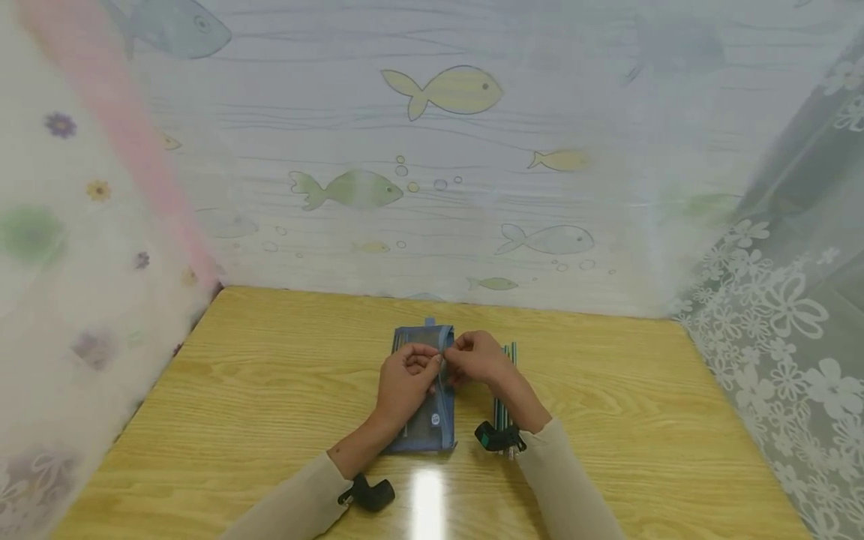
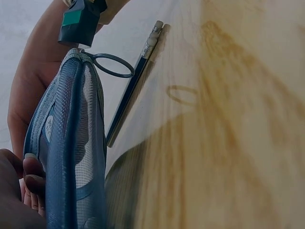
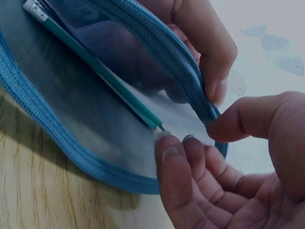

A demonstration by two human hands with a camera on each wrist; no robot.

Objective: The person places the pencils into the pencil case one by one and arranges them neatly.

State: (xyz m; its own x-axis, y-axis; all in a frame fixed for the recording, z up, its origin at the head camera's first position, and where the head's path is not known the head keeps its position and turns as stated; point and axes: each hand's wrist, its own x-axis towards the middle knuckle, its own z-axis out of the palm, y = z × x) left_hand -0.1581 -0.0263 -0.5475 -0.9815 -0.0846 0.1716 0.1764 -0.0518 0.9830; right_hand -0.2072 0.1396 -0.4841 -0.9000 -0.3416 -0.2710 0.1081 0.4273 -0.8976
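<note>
A blue mesh zip pouch (image 1: 421, 427) lies upright in the head view, its zipper side toward the right. My left hand (image 1: 403, 382) lies over it and pinches the zipper edge (image 3: 186, 78) of the mouth. At the same edge is my right hand (image 1: 481, 358), thumb on the zipper band and fingers curled into the gaping mouth. Inside the pouch a teal pencil (image 3: 102, 71) with a white eraser slants down, its tip right by the right fingertips. More pencils (image 1: 400, 343) show faintly through the mesh.
Several loose pencils (image 1: 514, 354) lie on the wooden table (image 1: 641, 405) to the right of the pouch, partly under the right forearm. A loop (image 2: 114, 65) sticks out from the pouch's end. A fish-print curtain (image 1: 432, 187) hangs behind the table.
</note>
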